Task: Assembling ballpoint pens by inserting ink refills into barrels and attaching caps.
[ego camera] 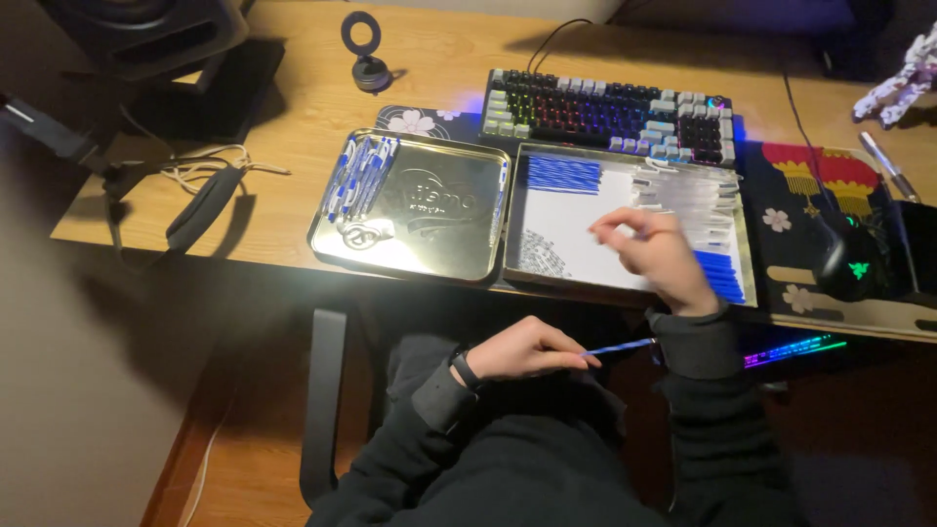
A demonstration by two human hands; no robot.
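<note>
My left hand [527,349] rests near my lap below the desk edge, shut on a thin blue pen refill [620,346] that points right. My right hand [659,256] reaches over a metal tin tray [744,244] lined with white paper; its fingers pinch at the clear pen barrels [688,190] lying in the tray's right half. Whether it grips one I cannot tell. Blue refills [564,176] lie in a row at the tray's top left, blue caps [720,275] at its lower right and small springs [542,254] at the lower left.
A metal tin lid [429,210] left of the tray holds several assembled blue-and-white pens [359,176]. Behind stand a backlit keyboard [605,112], a mouse [847,259] on a patterned mat, a speaker [146,34], headphones [200,210] and a small ring stand [366,54].
</note>
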